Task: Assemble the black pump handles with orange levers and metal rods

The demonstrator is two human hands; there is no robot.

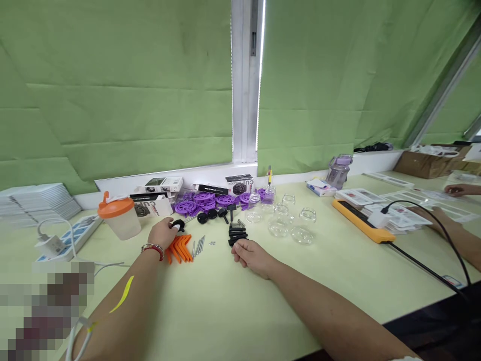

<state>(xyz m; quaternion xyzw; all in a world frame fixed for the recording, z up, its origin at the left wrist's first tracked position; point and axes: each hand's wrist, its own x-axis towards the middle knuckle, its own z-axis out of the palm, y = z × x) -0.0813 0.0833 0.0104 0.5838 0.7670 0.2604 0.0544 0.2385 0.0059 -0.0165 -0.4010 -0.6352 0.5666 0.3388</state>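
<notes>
My left hand (163, 233) is closed on a black round knob-like part (179, 225), its thumb over the edge. Just below it lie several orange angled pieces (182, 248) in a row. Metal rods (199, 245) and a few tiny metal bits (212, 243) lie to their right. My right hand (251, 255) rests on the table with curled fingers, against the near end of a row of black cylindrical pieces (237, 233); whatever its fingertips hold is hidden. Springs (237, 223) lie behind that row. Farther back are black round-headed parts (203, 217) and purple spoked discs (205, 201).
Clear plastic cups (302, 233) stand right of centre. Printed boxes (154, 205) and an orange-lidded container (120, 218) are left. A yellow power strip (363, 220), stacked cards (398, 215) and a purple bottle (339, 171) are right, where another person's hands (438, 219) show.
</notes>
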